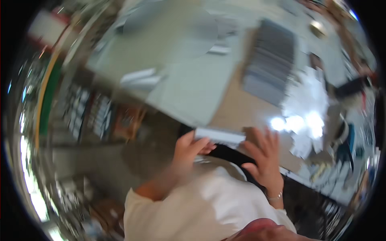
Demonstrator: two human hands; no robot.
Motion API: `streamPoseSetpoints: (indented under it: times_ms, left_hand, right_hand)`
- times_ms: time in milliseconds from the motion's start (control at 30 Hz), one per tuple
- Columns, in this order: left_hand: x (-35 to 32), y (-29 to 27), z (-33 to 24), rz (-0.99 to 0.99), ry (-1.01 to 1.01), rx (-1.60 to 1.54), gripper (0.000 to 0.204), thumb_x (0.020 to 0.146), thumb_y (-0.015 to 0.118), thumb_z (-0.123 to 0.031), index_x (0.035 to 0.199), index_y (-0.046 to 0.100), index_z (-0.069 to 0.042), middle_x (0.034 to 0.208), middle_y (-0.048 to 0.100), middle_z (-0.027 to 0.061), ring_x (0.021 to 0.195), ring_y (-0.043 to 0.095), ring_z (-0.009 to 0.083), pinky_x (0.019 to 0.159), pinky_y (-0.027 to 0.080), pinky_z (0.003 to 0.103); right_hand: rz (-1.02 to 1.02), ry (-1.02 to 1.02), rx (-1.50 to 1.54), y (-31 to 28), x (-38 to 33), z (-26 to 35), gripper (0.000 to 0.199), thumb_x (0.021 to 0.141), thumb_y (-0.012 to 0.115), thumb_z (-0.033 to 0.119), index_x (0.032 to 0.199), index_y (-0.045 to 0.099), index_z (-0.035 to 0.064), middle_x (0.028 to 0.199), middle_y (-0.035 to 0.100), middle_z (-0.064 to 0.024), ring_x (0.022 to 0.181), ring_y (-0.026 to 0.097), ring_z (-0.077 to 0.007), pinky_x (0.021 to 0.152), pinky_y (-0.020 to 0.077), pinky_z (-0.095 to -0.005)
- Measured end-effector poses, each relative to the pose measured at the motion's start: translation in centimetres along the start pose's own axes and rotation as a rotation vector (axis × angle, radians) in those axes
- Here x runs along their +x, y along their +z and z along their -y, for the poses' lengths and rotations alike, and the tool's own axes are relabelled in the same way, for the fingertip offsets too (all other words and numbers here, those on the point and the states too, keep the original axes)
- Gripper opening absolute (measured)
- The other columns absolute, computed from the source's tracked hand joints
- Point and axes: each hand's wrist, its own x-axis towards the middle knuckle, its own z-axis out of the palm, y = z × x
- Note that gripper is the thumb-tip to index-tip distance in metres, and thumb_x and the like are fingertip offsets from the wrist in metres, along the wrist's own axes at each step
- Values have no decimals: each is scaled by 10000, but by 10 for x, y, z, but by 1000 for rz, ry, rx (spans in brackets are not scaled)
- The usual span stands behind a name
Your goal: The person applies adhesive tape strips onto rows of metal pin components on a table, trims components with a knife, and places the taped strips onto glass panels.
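My left hand (189,149) is closed around the left end of a white, flat oblong piece (220,135), held level in front of my body near the table edge. Motion blur leaves the piece's exact kind unclear; its front edge looks darker and layered. At the piece's right end is my right hand (263,158), fingers spread apart. Its fingertips come close to the piece, and I cannot tell whether they touch it. Beyond both hands a brown board (232,105) lies on the pale table (189,90). On that board rests a stack of grey, fabric-like pieces (271,60).
Right of the grey stack, white pieces (307,90) lie under strong bright spots of light. A white folded sheet (140,78) sits near the table's left edge. Tools and blurred items crowd the far right. Shelves with small items (86,110) stand below the table's left side.
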Motion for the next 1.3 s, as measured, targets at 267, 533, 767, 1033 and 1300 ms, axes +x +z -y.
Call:
streamPoseSetpoints:
  times_ms: [267, 533, 767, 1033, 1300]
  left_hand:
    - [22, -144, -151, -325, 270, 90, 215, 933, 655, -203, 1056, 662, -26, 951, 725, 109, 794, 695, 145, 683, 542, 246]
    - [76, -226, -178, -202, 75, 64, 250, 889, 725, -205, 1050, 654, -27, 978, 722, 104, 823, 686, 145, 642, 514, 219]
    - [78, -228, -181, -307, 17, 369, 251, 900, 707, -251, 1007, 683, -25, 871, 727, 87, 707, 672, 118, 596, 495, 214]
    - [19, -146, -183, 66, 418, 164, 536, 915, 590, -132, 1396, 426, 37, 1207, 653, 231, 1095, 662, 300, 895, 553, 394]
    - [27, -87, -155, 450, 162, -35, 692, 926, 516, -16, 1521, 169, 43, 1305, 560, 316, 1254, 547, 404, 1037, 464, 507]
  right_hand:
    - [-198, 59, 27, 4, 17, -2, 529, 1003, 459, 482, 1238, 608, 32, 1487, 435, -168, 1418, 301, -426, 1144, 245, -539]
    - [-158, 77, 12, 11, 54, 29, 452, 973, 551, 405, 1230, 603, 37, 1477, 444, -173, 1410, 312, -429, 1143, 248, -542]
    - [-40, -189, 8, 0, 131, 57, 420, 789, 743, 174, 1154, 601, 25, 1386, 504, -184, 1346, 403, -427, 1103, 314, -559]
    - [-300, -366, 325, 16, 209, 98, 280, 690, 712, -110, 933, 682, 25, 828, 602, -75, 797, 555, -279, 658, 479, -362]
    - [-491, -244, 338, 25, 192, 96, 272, 688, 770, -32, 934, 704, 64, 835, 615, -51, 781, 543, -251, 626, 471, -350]
